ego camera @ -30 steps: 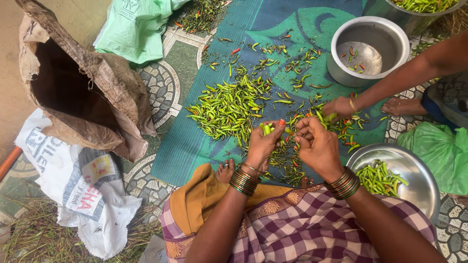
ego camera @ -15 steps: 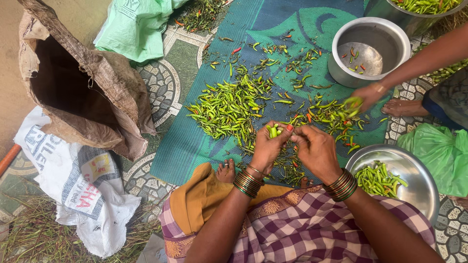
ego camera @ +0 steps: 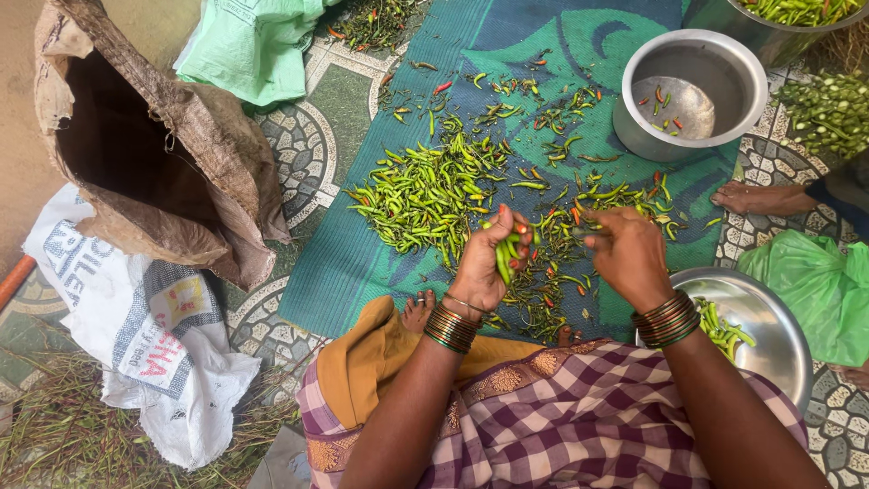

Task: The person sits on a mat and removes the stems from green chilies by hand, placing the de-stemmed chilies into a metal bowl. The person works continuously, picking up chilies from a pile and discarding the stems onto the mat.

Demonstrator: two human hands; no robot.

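**Sacks & bags on the floor**

Brown burlap sack (ego camera: 154, 154), top left, mouth open, slumped. White woven sack (ego camera: 136, 335) w/ red-blue print lies flat below it, touching. Pale green plastic bag (ego camera: 253, 41) at top, crumpled. Brighter green plastic bag (ego camera: 810, 290) at right edge, beside steel bowl (ego camera: 778, 340).

Left hand (ego camera: 484, 267) closed around a small bunch of green chillies (ego camera: 505, 255), bangles at the wrist. Right hand (ego camera: 626, 254) just at 3 o'clock of it, fingers pinching one chilli, apart from the left. Loose heap of chillies (ego camera: 425, 190) spread on the teal mat (ego camera: 362, 263) toward 11 o'clock of the hands. Steel bowl (ego camera: 692, 91) at 1 o'clock, a few red and green bits inside. Shallow steel dish (ego camera: 769, 330) with chillies at 4 o'clock, beside a green plastic bag (ego camera: 815, 281). Open brown sack (ego camera: 154, 154) at 9 o'clock, white printed bag (ego camera: 136, 335) below it. Another person's bare foot (ego camera: 760, 197) at 3 o'clock.
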